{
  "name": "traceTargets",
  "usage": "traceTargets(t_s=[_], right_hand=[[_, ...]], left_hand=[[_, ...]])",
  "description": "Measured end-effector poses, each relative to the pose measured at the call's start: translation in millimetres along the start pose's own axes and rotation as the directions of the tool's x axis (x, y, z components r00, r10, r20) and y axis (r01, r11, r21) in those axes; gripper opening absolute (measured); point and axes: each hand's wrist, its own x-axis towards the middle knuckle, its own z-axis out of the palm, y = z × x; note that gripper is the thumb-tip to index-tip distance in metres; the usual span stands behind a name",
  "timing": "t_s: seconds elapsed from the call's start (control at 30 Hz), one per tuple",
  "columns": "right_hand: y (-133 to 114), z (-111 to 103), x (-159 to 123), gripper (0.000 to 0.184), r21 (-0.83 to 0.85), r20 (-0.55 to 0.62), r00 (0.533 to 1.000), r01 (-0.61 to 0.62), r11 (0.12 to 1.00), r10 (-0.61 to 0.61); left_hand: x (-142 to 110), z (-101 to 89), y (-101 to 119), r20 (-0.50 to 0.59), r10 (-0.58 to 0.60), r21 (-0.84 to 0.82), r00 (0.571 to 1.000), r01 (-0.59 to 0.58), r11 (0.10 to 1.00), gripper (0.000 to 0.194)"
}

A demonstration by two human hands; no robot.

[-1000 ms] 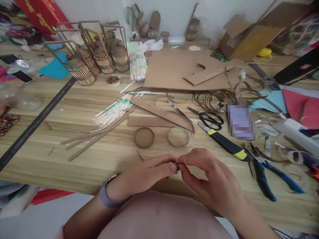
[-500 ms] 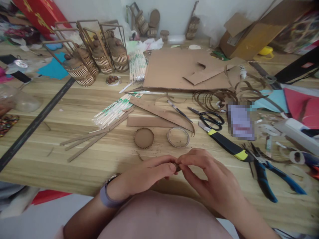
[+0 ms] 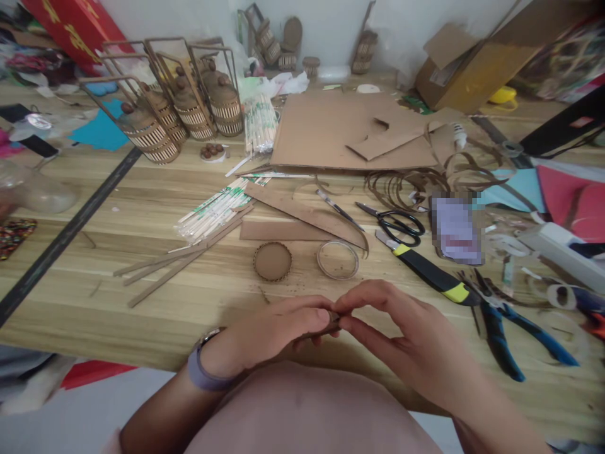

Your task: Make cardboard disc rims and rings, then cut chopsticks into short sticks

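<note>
The brown strip [image 3: 334, 320] you are working on sits between your two hands, in front of your body near the close edge of the counter [image 3: 155, 195], mostly covered by your fingers. Your left hand [image 3: 283, 328] comes in from the left, palm turned down, thumb laid along the top and fingertips curled beneath, grasping the strip at its fingertips. Your right hand [image 3: 401, 334] reaches in from the other side, wrist low and knuckles arched, with thumb and forefinger pinching the strip's right end; the strip thus lies at the tips of both hands, outside either palm. A watch [image 3: 201, 366] circles your left wrist. Just beyond your hands, a round tray [image 3: 273, 261] and a pale ring [image 3: 318, 260] lie side by side, apart from each other. To the right rest the cutter [image 3: 428, 272], the scissors [image 3: 401, 227] and the pliers [image 3: 496, 334]. Farther back lies a cardboard sheet [image 3: 326, 132], with lidded baskets [image 3: 155, 142] standing to its left.
</note>
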Motion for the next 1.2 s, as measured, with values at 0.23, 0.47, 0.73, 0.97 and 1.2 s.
traceTargets(t_s=[0.23, 0.47, 0.73, 0.97, 1.2], right_hand=[[-1.0, 2.6, -4.6, 0.018, -0.070, -0.082, 0.988, 0.125, 0.990, -0.130], [-2.0, 7.7, -6.1, 0.026, -0.006, -0.061, 0.977, 0.203, 0.979, -0.203], [-0.8, 11.5, -6.0, 0.031, 0.025, -0.093, 0.961, 0.265, 0.964, -0.262], [0.9, 11.9, -7.5, 0.032, 0.089, -0.069, 0.960, 0.278, 0.957, -0.272], [1.5, 10.5, -7.7, 0.033, 0.131, -0.035, 0.972, 0.236, 0.963, -0.234]], left_hand=[[-3.7, 3.2, 6.9, -0.102, 0.036, 0.156, 0.994, -0.019, 0.988, 0.030], [-5.6, 4.4, 10.1, -0.077, 0.101, 0.226, 0.992, -0.081, 0.971, 0.030], [-5.8, 5.3, 9.5, -0.059, 0.122, 0.233, 0.991, -0.105, 0.967, 0.030], [-3.7, 3.9, 6.7, 0.007, 0.088, 0.121, 0.996, -0.088, 0.989, 0.031], [-0.8, 2.3, 3.4, 0.052, 0.031, 0.060, 0.998, -0.035, 0.998, 0.037]])
